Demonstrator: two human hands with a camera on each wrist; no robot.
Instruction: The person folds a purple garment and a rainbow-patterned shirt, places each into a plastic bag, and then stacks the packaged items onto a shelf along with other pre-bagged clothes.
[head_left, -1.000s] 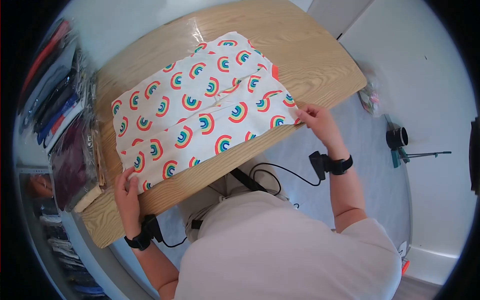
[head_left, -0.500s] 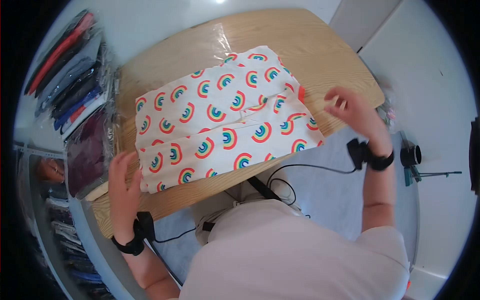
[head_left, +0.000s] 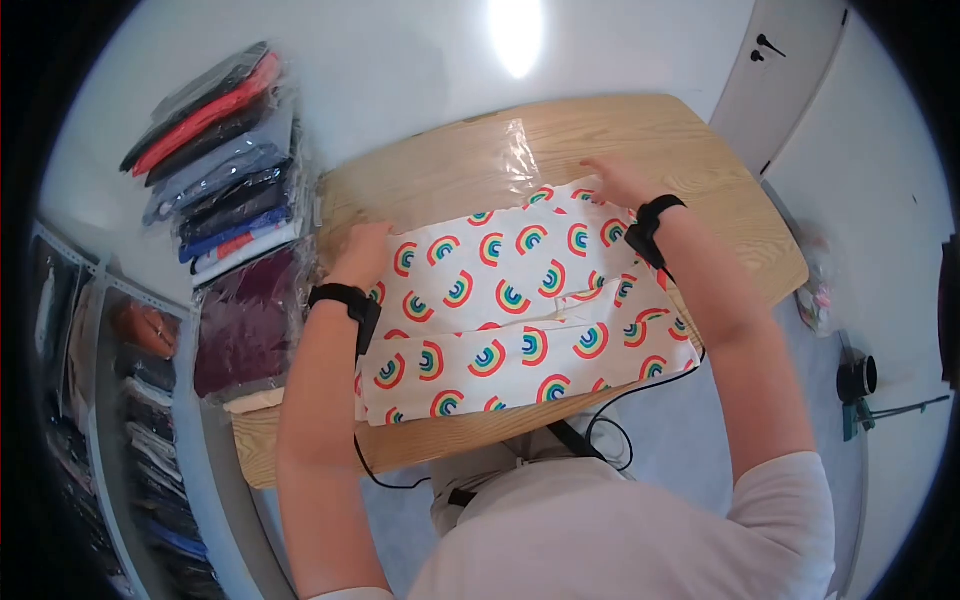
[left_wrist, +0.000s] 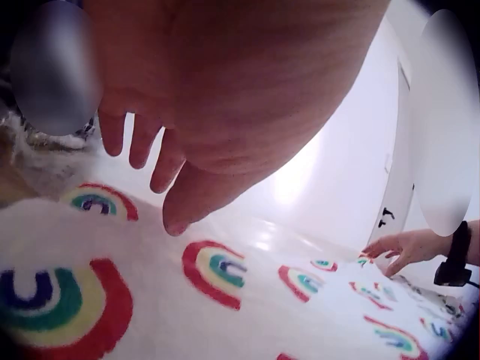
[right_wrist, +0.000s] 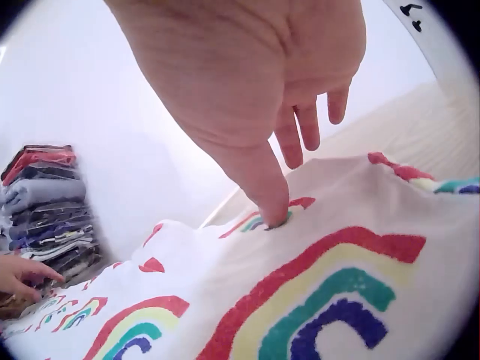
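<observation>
The rainbow cloth [head_left: 515,305] lies flat on the wooden surface [head_left: 650,140], its near edge by the person's body. At the far corners, the left hand [head_left: 362,255] and the right hand [head_left: 612,182] rest with fingers spread and loose, the right thumb pressing the cloth. The step seems to be taking the far edge; next, both hands likely need a firm pinch there.
</observation>
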